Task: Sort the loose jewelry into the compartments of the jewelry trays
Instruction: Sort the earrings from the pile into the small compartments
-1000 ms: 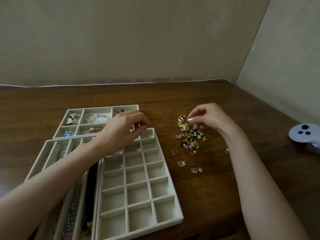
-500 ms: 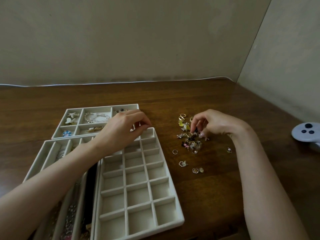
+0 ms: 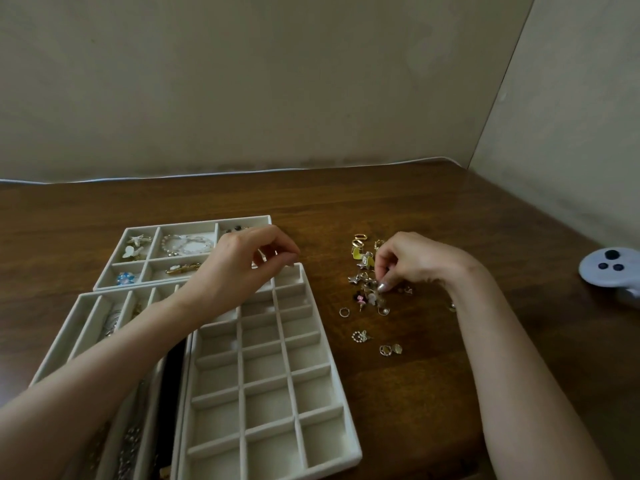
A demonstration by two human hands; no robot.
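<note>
A pile of loose jewelry (image 3: 369,282) lies on the wooden table, right of the trays. My right hand (image 3: 412,261) reaches down into it, and its fingertips pinch a small piece at the pile's middle. A few stray earrings (image 3: 389,348) and a ring (image 3: 344,312) lie nearer me. The cream grid tray (image 3: 341,393) with many small compartments sits in front of me. My left hand (image 3: 242,265) hovers over that tray's far end, fingers curled, thumb against fingertips on what looks like a small piece.
A cream tray (image 3: 114,263) at the back left holds brooches, a bead bracelet and a blue flower. A long-slot tray (image 3: 74,320) with chains lies under my left forearm. A white controller (image 3: 609,268) rests at the right edge. Walls close off the back and right.
My right hand has dropped from above the pile into its middle and now pinches a piece. My left hand has stayed over the grid tray's far end.
</note>
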